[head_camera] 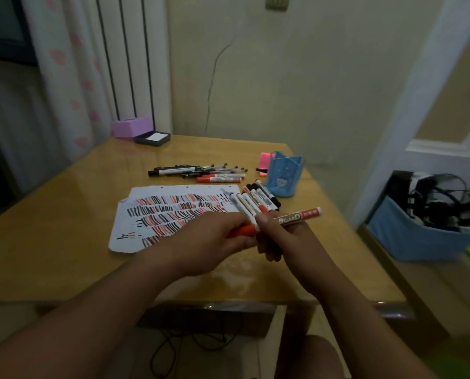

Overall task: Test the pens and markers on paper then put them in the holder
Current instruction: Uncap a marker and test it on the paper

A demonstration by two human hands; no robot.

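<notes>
A red whiteboard marker (299, 216) is held over the table between both hands. My left hand (214, 239) grips its red cap end, and my right hand (279, 236) grips the barrel. My right hand also holds a bundle of several markers (251, 203) that fan out toward the blue pen holder (283, 175). The holder stands upright at the table's right side; I see nothing sticking out of it. A sheet of paper (146, 209) covered in red and black test strokes lies under my left hand. A pile of several pens and markers (198, 172) lies beyond the paper.
A pink object (264, 162) lies just behind the holder. A purple box (129, 127) and a small dark tray (153, 138) sit at the table's far left corner. A blue basket with cables (425, 231) stands off the table's right edge.
</notes>
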